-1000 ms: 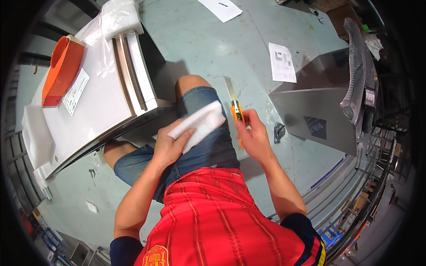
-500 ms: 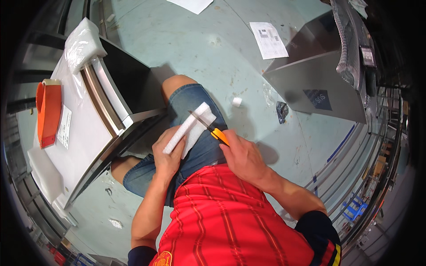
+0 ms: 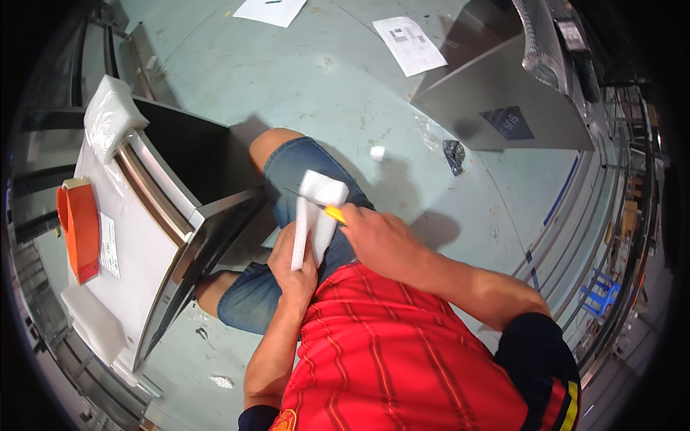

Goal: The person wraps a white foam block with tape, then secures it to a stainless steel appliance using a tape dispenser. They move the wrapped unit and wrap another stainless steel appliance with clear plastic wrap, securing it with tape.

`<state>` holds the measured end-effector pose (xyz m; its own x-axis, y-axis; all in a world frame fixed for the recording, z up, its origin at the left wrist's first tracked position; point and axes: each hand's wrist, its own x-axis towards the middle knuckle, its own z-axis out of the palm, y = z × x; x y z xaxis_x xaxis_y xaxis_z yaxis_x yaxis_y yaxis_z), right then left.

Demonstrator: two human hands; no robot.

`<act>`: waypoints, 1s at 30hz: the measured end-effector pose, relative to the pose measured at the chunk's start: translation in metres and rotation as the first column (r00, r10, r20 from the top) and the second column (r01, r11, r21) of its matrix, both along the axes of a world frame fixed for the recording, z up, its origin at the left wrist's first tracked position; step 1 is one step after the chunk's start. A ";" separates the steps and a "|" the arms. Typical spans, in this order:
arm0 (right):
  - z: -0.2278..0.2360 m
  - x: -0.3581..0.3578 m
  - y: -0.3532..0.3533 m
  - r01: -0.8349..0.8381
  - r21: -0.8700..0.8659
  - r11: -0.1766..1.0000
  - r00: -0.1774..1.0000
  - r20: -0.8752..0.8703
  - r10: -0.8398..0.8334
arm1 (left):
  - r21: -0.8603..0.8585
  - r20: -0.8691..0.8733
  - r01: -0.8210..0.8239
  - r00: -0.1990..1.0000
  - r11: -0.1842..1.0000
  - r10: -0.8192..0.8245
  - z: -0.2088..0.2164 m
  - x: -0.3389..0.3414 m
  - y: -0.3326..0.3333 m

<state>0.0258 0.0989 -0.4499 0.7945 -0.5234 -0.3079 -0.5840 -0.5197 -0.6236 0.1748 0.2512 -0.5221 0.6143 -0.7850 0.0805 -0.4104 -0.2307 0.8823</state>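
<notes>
white foam strip (image 3: 315,215) gripped in left hand (image 3: 293,260), right hand (image 3: 381,241) fingers closed on yellow-handled knife (image 3: 325,210)

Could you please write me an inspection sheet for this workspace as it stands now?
Surface: grey-green floor, scuffed.
Job's things: white foam strip held over the lap; yellow-handled knife, blade across the strip.
Clutter: two paper sheets, small white scrap, dark scrap.
Hands: left hand grips the strip's lower end; right hand grips the knife.
Cables: nothing seen.
Surroundings: stainless steel panel unit with orange part and bagged white foam; metal box; racks along the right.
</notes>
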 end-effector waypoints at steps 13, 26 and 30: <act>-0.011 -0.028 0.006 0.012 -0.024 1.000 1.000 -0.002 -0.012 | 0.009 -0.093 -0.086 0.992 0.996 0.086 0.013 0.022 -0.004; 0.013 -0.010 -0.027 0.109 -0.024 0.994 0.981 0.162 -0.104 | -0.370 0.085 0.085 0.995 0.925 -0.058 0.036 0.053 -0.053; 0.018 -0.007 -0.036 0.141 -0.023 0.990 0.945 0.302 -0.127 | -0.275 -0.266 -0.151 0.961 0.949 0.076 0.050 0.058 -0.067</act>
<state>0.0192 0.0632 -0.4322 0.7681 -0.6390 -0.0417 -0.4404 -0.4798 -0.7588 0.2329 0.1839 -0.4719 0.7279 -0.6739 0.1269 -0.1554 0.0181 0.9877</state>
